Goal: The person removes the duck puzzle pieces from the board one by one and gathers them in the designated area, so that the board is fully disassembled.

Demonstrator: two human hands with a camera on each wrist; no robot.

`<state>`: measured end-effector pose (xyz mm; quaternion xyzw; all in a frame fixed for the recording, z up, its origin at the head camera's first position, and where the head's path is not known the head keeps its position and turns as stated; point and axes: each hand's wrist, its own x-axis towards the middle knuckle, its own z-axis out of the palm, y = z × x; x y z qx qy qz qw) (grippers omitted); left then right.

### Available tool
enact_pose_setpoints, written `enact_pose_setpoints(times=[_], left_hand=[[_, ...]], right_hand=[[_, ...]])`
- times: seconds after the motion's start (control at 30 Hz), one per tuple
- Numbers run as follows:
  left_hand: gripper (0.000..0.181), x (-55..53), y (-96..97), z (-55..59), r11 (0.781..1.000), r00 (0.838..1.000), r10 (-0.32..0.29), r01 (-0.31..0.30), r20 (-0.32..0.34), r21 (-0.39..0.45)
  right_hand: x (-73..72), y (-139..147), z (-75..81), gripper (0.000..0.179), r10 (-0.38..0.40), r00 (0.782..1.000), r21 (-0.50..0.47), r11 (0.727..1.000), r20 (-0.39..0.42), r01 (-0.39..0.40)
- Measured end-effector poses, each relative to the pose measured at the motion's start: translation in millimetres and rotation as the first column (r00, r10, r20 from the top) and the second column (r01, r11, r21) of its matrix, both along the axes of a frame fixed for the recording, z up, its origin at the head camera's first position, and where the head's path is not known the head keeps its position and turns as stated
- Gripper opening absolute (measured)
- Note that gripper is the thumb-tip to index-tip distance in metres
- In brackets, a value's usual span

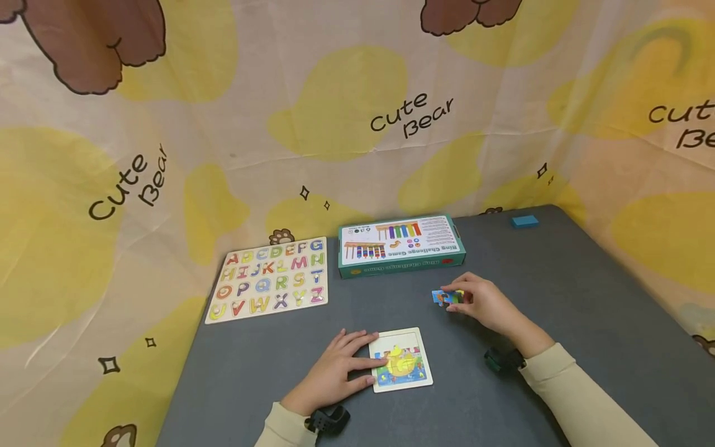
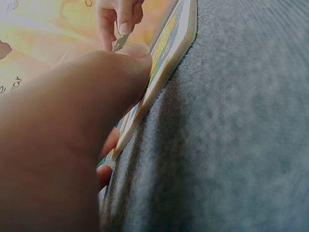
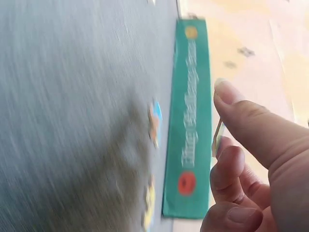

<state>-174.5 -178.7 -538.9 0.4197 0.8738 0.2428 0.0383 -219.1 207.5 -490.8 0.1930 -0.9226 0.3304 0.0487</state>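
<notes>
A square puzzle board (image 1: 401, 390) with a pale frame lies on the table. Its picture of a yellow duck on blue water fills the lower part, and bare backing shows along the top. My left hand (image 1: 341, 366) rests on the board's left side with fingers extended, one fingertip on the picture and the thumb on the frame. Further right, my right hand (image 1: 486, 304) pinches a thin jigsaw piece (image 3: 218, 137) between thumb and fingers, above the table. Beneath that hand lie loose pieces, one blue and orange (image 3: 155, 123), one yellowish (image 3: 148, 205); both are blurred.
Behind the hands stands a green game box (image 1: 402, 247). A wooden alphabet board (image 1: 268, 279) lies at the back left of the grey table (image 1: 251, 366). A small blue block (image 1: 525, 221) sits at the far right corner. Printed cloth (image 1: 335, 112) hangs behind the table.
</notes>
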Motion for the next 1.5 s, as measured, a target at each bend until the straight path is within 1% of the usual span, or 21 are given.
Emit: enact_pose_setpoints(times=[0.1, 0.17, 0.43, 0.6, 0.8, 0.97, 1.23, 1.5], left_hand=[[0.041, -0.5, -0.2, 0.6, 1.0, 1.0, -0.002, 0.002, -0.006, -0.004], [0.041, -0.7, -0.1, 1.4, 1.0, 1.0, 0.0, 0.0, -0.009, -0.007], [0.041, -1.1, 0.6, 4.7, 1.0, 1.0, 0.006, -0.007, -0.013, -0.029], [0.041, -1.0, 0.5, 4.7, 1.0, 1.0, 0.0, 0.0, -0.008, -0.02], [0.04, -1.6, -0.2, 2.2, 1.0, 0.999, -0.008, 0.008, -0.032, -0.004], [0.04, -2.5, -0.5, -0.6, 1.0, 0.999, -0.009, 0.009, -0.051, -0.003], [0.041, -2.1, -0.8, -2.0, 1.0, 0.998, -0.011, 0.009, -0.064, -0.02], [0.047, -2.8, -0.2, -1.2, 1.0, 1.0, -0.006, 0.005, -0.03, -0.016]], right_hand=[[-5.5, 13, 2.2, 0.042, -0.028, 0.999, 0.032, 0.999, -0.033, 0.029], [-8.8, 20, 3.6, 0.041, -0.044, 0.998, 0.044, 0.998, -0.04, 0.045], [-17.6, 45, 6.4, 0.036, -0.087, 0.996, 0.106, 0.991, -0.007, 0.087], [-22.5, 57, 1.4, 0.035, -0.122, 0.992, 0.132, 0.984, 0.018, 0.118], [-27.5, 68, -10.2, 0.034, -0.157, 0.985, 0.154, 0.977, 0.075, 0.144], [-31.1, 74, -15.8, 0.035, -0.145, 0.984, 0.153, 0.98, 0.1, 0.129], [-32.0, 79, -17.0, 0.034, -0.133, 0.981, 0.137, 0.984, 0.138, 0.114], [-29.2, 81, -15.8, 0.035, -0.119, 0.984, 0.133, 0.986, 0.13, 0.101]])
